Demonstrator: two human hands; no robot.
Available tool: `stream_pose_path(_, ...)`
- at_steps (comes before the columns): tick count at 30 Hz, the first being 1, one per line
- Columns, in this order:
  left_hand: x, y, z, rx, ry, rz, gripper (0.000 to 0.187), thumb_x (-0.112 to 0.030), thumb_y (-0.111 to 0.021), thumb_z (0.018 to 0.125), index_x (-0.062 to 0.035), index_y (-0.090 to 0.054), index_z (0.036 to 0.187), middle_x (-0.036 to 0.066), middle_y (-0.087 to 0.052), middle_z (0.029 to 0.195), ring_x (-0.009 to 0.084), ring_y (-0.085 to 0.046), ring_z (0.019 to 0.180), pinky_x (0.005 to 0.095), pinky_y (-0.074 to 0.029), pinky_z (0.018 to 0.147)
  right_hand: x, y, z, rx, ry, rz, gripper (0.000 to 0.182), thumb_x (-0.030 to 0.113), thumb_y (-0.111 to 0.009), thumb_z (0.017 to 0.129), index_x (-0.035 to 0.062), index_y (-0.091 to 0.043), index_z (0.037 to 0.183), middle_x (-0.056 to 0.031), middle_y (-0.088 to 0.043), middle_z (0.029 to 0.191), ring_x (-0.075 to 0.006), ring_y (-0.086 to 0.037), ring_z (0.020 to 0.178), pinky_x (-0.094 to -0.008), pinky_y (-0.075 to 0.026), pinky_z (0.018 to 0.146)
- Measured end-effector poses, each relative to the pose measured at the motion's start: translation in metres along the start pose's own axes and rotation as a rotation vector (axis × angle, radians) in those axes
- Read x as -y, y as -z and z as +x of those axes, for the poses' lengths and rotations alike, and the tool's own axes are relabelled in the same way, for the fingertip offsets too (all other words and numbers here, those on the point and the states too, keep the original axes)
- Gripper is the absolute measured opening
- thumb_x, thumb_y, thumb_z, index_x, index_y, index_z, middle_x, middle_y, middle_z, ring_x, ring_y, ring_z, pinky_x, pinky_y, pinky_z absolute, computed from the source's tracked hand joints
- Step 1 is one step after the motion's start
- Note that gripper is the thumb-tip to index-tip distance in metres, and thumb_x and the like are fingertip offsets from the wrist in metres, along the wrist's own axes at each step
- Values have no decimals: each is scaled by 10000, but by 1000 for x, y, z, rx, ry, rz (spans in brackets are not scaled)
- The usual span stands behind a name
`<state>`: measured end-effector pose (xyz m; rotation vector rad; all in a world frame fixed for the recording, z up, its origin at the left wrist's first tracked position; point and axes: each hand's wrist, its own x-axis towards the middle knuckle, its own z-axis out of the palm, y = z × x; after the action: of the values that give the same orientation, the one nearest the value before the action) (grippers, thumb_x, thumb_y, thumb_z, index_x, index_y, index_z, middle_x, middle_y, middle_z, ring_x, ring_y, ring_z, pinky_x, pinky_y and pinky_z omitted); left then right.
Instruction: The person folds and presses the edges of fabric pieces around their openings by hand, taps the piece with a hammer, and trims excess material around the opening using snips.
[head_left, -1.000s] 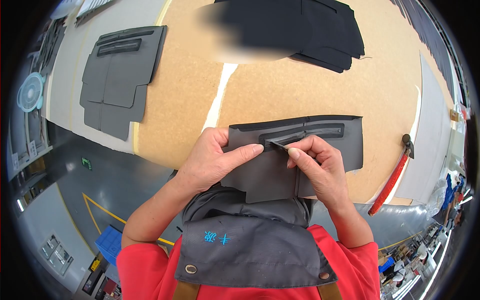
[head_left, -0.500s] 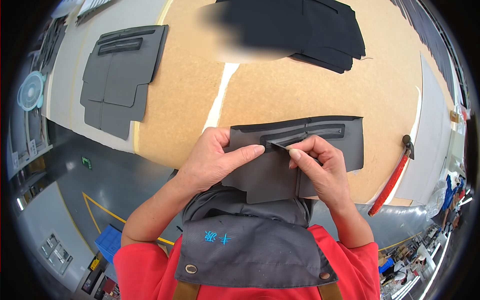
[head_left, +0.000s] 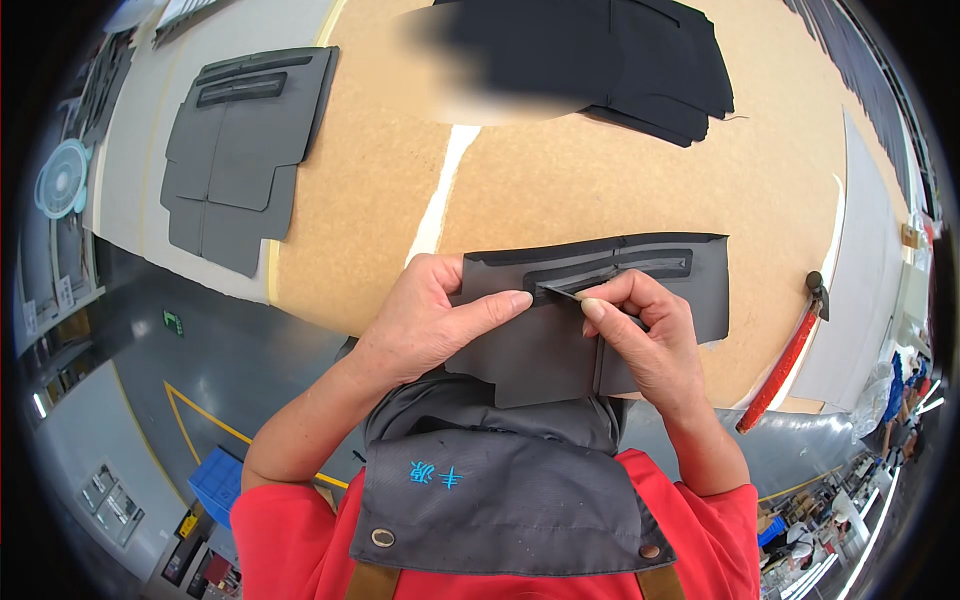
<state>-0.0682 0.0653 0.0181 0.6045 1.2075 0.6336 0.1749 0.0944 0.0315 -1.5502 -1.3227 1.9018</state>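
A dark grey panel (head_left: 540, 350) lies at the front table edge, partly overhanging it, with a long slot framed by black strips near its top. My left hand (head_left: 425, 315) grips the panel's left side, thumb pressed on top by the left end of the slot and fingers hidden underneath. In my right hand (head_left: 645, 335), pinched between thumb and fingers, is a thin dark pointed tool (head_left: 560, 292). Its tip rests at the slot's left end, close to my left thumb.
Similar grey panels (head_left: 235, 160) are stacked at the table's left. Black cut pieces (head_left: 650, 70) lie at the far side. A hammer with a red handle (head_left: 778, 370) lies near the right edge. A blue crate (head_left: 215, 485) stands on the floor.
Almost nothing differs; the panel and both hands sit a few pixels further right in the view, with the tool tip still at the slot's left end.
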Motion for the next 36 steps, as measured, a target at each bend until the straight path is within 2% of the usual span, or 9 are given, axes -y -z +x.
stream_pose_path(36,-3,-3,-3,4,-3,-17,208,-70,-732,931,41,-737,1106,77,-756,1006,93,-686,887,241,-563,782,-3,-2,-1,3,25,18,164,148,-704,976,-10,-684,1015,-21,-699,884,-55,-630,817,-217,-495,752)
